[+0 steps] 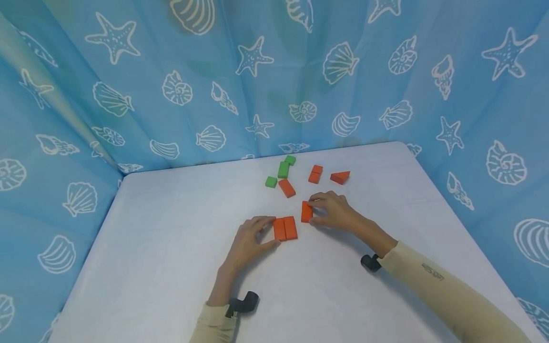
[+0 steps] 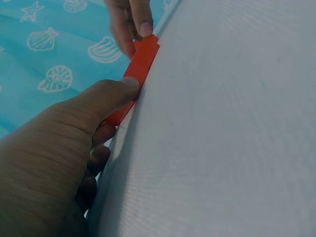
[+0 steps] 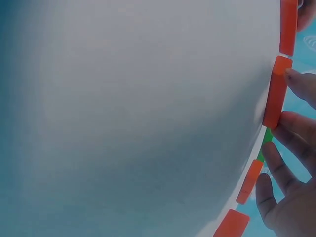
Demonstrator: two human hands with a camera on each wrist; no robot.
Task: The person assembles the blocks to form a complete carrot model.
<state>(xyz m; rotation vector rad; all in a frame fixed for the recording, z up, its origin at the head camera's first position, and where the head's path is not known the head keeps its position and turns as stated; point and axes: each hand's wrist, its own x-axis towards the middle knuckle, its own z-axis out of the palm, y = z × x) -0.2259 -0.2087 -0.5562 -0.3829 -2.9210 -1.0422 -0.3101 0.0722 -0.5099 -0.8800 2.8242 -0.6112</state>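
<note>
Two orange rectangular blocks lie side by side on the white table in the head view. My left hand (image 1: 245, 244) pinches the left block (image 1: 279, 229) between thumb at its near end and fingers at its far end. Its neighbour, the right block (image 1: 290, 227), sits against it. A short gap to the right, my right hand (image 1: 336, 212) grips another orange block (image 1: 306, 212) by its two ends, thumb near and fingers far. In the right wrist view this gripped block (image 3: 277, 94) shows with thumb and index finger at its ends, the other fingers spread.
Behind the hands lie an orange block (image 1: 287, 188), a green block (image 1: 283, 169) and two small green blocks, one being the left one (image 1: 271, 182). Farther right are two small orange pieces (image 1: 315, 174) and an orange wedge (image 1: 340, 177). A blue shell-print curtain (image 1: 257, 85) surrounds the table (image 1: 171, 228).
</note>
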